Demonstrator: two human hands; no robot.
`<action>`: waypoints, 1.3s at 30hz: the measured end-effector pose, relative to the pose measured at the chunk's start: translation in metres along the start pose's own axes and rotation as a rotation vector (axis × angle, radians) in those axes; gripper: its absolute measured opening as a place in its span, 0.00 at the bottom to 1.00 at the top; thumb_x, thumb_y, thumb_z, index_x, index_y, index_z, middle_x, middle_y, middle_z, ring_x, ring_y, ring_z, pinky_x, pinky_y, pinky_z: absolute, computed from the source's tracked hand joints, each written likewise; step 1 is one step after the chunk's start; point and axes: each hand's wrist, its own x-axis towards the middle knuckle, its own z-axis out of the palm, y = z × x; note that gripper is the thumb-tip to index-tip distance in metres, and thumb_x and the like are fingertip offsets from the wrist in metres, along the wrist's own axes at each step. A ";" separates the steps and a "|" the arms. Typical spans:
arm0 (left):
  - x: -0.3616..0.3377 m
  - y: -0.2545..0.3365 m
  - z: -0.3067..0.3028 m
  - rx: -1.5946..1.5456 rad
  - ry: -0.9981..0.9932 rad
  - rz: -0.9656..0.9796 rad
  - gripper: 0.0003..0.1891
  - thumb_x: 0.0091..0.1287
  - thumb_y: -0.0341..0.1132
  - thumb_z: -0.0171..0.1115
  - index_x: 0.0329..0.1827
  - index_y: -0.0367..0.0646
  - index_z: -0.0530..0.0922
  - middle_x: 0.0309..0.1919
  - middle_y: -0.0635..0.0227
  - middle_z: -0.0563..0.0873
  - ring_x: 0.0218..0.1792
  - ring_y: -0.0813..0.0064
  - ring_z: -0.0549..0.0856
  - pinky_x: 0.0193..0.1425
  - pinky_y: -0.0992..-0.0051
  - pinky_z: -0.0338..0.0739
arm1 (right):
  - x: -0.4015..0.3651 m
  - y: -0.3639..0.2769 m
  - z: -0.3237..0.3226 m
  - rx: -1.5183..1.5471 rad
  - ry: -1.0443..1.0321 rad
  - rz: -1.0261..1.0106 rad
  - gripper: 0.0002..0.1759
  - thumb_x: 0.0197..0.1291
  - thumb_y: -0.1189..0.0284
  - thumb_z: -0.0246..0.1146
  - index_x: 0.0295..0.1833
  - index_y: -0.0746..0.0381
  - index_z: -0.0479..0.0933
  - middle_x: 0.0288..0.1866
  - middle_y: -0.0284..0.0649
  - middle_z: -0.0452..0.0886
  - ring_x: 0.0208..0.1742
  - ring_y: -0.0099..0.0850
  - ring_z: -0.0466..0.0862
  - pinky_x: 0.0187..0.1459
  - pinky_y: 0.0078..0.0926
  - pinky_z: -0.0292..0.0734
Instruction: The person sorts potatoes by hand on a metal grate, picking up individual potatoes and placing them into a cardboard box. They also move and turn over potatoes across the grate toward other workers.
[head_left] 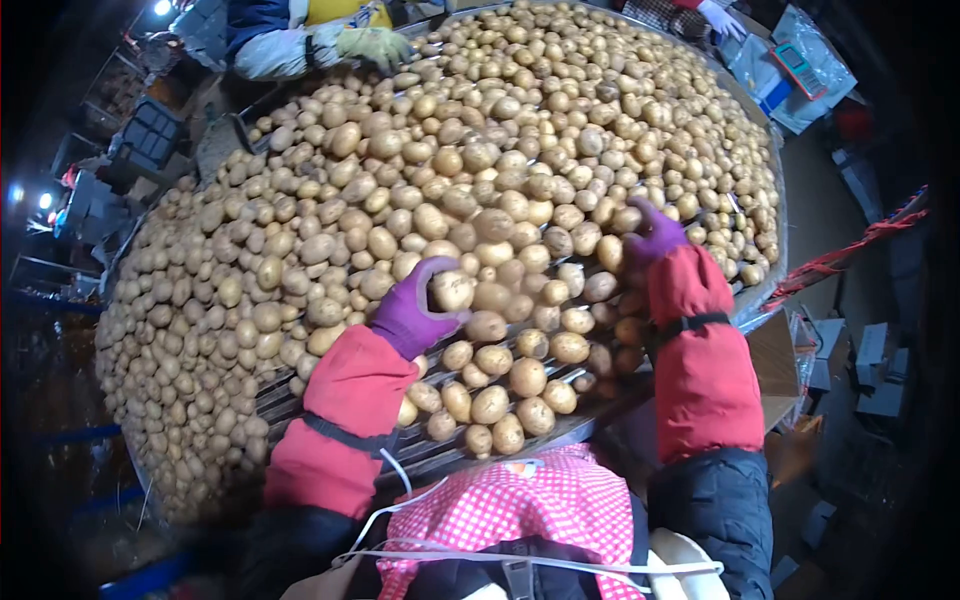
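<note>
My left hand (418, 308), in a purple glove, curls its thumb and fingers around a tan potato (453, 291) above the pile. In a matching glove, my right hand (655, 233) is over the right part of the pile. Its thumb and fingers are apart beside a potato (627, 220); some fingers are hidden. Loose potatoes (490, 405) lie between my forearms on dark slats (285, 408), close to my pink checked apron (510, 500). Some potatoes in the middle look smeared by motion.
Across the heap, a person's gloved hand (375, 47) rests at the potatoes' far left edge. Another person's white-gloved hand (722, 20) is at the top right, near a red-and-grey handheld device (800, 70). A red twisted cord (850, 243) runs along the right side.
</note>
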 end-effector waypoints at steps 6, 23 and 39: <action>-0.011 0.032 0.038 -0.387 0.031 0.261 0.40 0.48 0.32 0.79 0.65 0.44 0.67 0.59 0.62 0.77 0.61 0.69 0.76 0.67 0.68 0.71 | -0.114 0.033 0.018 1.319 0.079 -0.080 0.28 0.64 0.65 0.65 0.67 0.60 0.67 0.53 0.44 0.79 0.48 0.34 0.82 0.44 0.32 0.82; -0.065 0.200 0.246 -1.108 -0.956 -0.475 0.26 0.75 0.58 0.46 0.63 0.48 0.70 0.40 0.54 0.84 0.24 0.71 0.81 0.23 0.77 0.74 | -0.543 0.388 0.087 0.660 1.319 0.625 0.32 0.67 0.64 0.62 0.73 0.57 0.60 0.61 0.44 0.75 0.51 0.33 0.81 0.46 0.34 0.82; -0.085 0.204 0.321 -0.707 -1.274 0.009 0.28 0.76 0.48 0.51 0.72 0.41 0.63 0.64 0.61 0.75 0.51 0.72 0.80 0.57 0.72 0.75 | -0.477 0.219 0.029 1.961 0.954 0.317 0.25 0.67 0.48 0.52 0.49 0.60 0.75 0.25 0.42 0.77 0.12 0.24 0.63 0.13 0.21 0.55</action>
